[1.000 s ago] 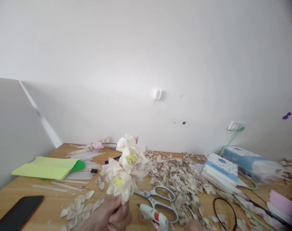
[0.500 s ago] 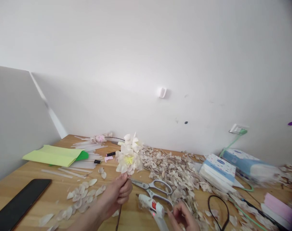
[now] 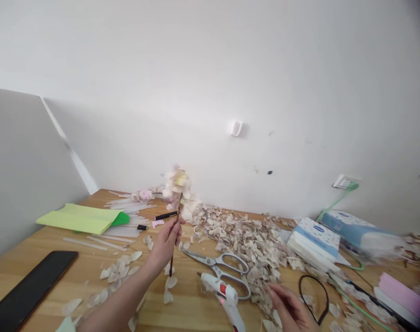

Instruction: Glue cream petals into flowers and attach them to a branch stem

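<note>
My left hand [image 3: 169,235] is closed around the thin brown stem of a handmade flower [image 3: 178,184]. The bloom has cream petals and a yellow centre, looks blurred, and tilts up in front of the wall. Below the fist, the stem's lower end points down toward the table. At the lower right, my right hand [image 3: 289,306] has thumb and fingers drawn together at the edge of the dried petal pile [image 3: 241,235]; whatever is between the fingertips cannot be made out. A white glue gun [image 3: 219,290] and grey-handled scissors [image 3: 217,265] lie between the hands.
On the left are a black phone [image 3: 33,290], yellow-green paper [image 3: 81,217], clear glue sticks [image 3: 83,243] and loose petals [image 3: 118,265]. Tissue packs [image 3: 315,240], a black cable loop [image 3: 326,295] and a pink pad [image 3: 400,293] lie to the right. A white wall stands behind.
My left hand has lifted the flower up and away, and the bloom has turned. My right hand has moved right, from beside the glue gun to the petal pile's edge.
</note>
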`<state>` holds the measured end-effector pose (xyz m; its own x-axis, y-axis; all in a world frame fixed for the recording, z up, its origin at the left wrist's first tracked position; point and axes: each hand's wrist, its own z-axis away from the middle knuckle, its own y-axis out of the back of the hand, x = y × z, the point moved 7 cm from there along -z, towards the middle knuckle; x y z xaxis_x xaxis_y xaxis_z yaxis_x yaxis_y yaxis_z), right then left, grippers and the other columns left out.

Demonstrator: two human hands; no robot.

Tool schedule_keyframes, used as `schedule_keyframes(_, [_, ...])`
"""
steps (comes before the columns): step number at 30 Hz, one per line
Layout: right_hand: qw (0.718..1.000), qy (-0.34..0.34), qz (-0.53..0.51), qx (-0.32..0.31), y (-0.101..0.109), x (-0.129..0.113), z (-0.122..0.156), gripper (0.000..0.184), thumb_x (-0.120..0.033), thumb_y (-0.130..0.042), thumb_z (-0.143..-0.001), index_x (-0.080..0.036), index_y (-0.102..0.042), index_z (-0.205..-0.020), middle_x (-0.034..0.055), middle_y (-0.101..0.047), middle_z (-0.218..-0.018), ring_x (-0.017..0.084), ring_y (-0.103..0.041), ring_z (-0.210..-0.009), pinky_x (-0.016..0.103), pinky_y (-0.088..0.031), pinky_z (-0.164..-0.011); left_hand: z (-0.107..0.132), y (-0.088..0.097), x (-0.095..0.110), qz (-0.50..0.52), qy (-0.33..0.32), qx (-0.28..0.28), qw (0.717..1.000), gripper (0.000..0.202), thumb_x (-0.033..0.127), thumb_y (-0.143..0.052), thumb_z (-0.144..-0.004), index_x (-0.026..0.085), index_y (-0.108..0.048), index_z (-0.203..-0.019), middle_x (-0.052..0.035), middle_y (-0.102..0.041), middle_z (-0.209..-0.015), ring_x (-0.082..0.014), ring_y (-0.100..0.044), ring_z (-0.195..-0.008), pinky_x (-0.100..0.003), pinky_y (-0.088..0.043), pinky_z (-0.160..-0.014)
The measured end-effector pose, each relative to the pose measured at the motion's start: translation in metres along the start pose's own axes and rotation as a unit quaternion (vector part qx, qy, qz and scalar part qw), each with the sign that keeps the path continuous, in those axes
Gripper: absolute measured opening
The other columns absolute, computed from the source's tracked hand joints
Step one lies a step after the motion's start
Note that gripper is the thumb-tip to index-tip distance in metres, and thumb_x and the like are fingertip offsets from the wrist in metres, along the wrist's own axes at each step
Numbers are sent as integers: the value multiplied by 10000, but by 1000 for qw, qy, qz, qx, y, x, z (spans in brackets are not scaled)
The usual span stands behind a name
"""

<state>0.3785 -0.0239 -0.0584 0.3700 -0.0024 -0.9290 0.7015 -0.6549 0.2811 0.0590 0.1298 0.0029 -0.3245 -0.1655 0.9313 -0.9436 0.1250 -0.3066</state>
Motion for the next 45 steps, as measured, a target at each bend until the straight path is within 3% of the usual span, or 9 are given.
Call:
schedule_keyframes(3, [1000,8,8,28,5,2,-7,363,-511,-692,-549,-195,-724,-727,75,-734,-816,255,-671,-779,274,-544,-691,-3,-4,-2,-20,-5,-6,1000,252,364,-661,-642,159,-607,-777,55,-496,-537,-81,-424,-447,-202,-348,-441])
schedule_keyframes(10, [999,-10,-23,25,1,6,-11,425,-527,-694,-529,-182,-712,-776,90,-733,-835,252,-674,-747,297,-550,-669,-9,-8,-3,-21,0,4,1000,286,408,-682,-606,169,-607,-743,23,-605,-565,-123,-556,-510,-261,-475,-550])
schedule_keyframes(16, [999,-23,-44,13,-6,8,-10,415,-521,-705,-521,-181,-712,-757,26,-703,-635,188,-638,-575,250,-536,-566,-22,0,-11,-20,9,44,999,366,457,-735,-512,161,-615,-690,-20,-676,-634,-175,-633,-593,-328,-511,-666])
schedule_keyframes(22, [999,9,-37,38,-5,16,-7,375,-497,-707,-523,-185,-705,-731,72,-731,-775,234,-673,-690,285,-555,-618,-35,4,-20,-22,34,67,997,421,469,-744,-494,151,-638,-750,-50,-713,-691,-198,-665,-666,-318,-503,-690])
schedule_keyframes(27, [998,53,29,3,-2,14,1,318,-467,-658,-622,-211,-724,-800,67,-720,-858,239,-668,-781,307,-542,-736,-45,6,-29,-39,59,78,994,351,413,-739,-550,141,-637,-747,-76,-723,-732,-218,-677,-712,-276,-489,-601])
schedule_keyframes(31, [997,47,65,-4,-2,15,4,306,-489,-634,-641,-245,-738,-793,52,-724,-886,259,-660,-857,338,-525,-801,-53,5,-33,-50,64,82,993,217,321,-688,-680,135,-614,-763,-55,-707,-756,-191,-667,-755,-272,-499,-623])
schedule_keyframes(36, [998,26,63,-17,0,26,1,320,-501,-648,-620,-252,-744,-797,40,-733,-873,263,-668,-859,317,-541,-770,-75,5,-36,-60,57,84,993,173,253,-541,-838,121,-588,-939,-39,-636,-917,-146,-616,-790,-338,-515,-707])
schedule_keyframes(41, [999,11,29,-15,-3,29,1,311,-502,-682,-591,-237,-750,-737,53,-739,-815,265,-681,-798,310,-556,-721,-102,3,-39,-57,37,97,993,253,282,-521,-848,143,-551,-1058,-64,-596,-1039,-170,-597,-864,-364,-510,-735])
schedule_keyframes(45, [999,14,-4,35,-8,25,7,367,-561,-689,-557,-220,-735,-683,57,-726,-733,254,-671,-726,306,-554,-673,-117,-1,-47,-58,20,106,992,275,287,-523,-846,146,-540,-1083,-70,-585,-1069,-180,-591,-891,-379,-506,-750])
